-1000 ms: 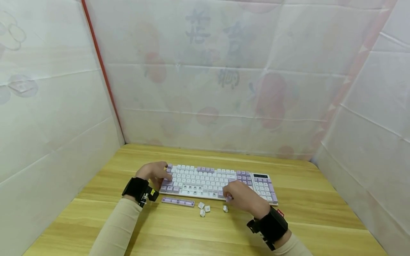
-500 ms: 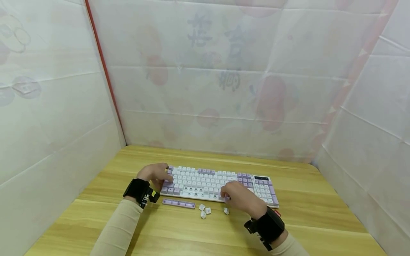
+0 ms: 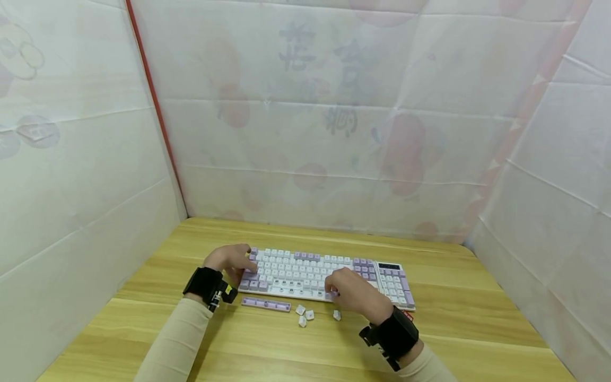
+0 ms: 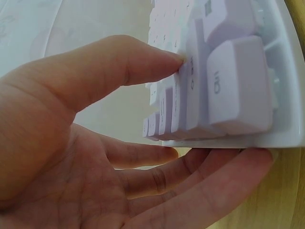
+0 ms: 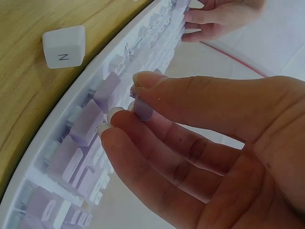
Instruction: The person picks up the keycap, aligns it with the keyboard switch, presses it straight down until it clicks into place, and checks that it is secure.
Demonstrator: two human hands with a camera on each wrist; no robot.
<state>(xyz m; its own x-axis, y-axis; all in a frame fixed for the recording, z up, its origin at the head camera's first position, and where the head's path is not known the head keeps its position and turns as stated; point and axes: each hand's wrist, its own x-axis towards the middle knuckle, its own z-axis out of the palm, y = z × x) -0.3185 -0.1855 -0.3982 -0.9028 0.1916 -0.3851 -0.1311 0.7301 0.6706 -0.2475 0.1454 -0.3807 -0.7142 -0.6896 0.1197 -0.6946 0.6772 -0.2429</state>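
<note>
A white and purple keyboard (image 3: 305, 273) lies on the wooden table, with a gap in its lower key rows. At its left end my left hand (image 3: 230, 260) grips it. In the left wrist view the thumb (image 4: 143, 67) presses on the purple keys while the other fingers lie along the edge and partly under it. Over the lower right part of the main keys, my right hand (image 3: 355, 292) pinches a small purple keycap (image 5: 143, 109) between thumb and fingertips. Most of that keycap is hidden by the fingers.
In front of the keyboard lie a long purple spacebar keycap (image 3: 265, 304) and several loose white keycaps (image 3: 310, 314). One white keycap (image 5: 64, 47) marked N sits nearer the right hand. Light fabric walls (image 3: 315, 201) enclose the wooden table (image 3: 267, 355).
My right hand has shifted slightly left over the keyboard, still pinching the purple keycap. The left hand keeps its grip on the keyboard's left end.
</note>
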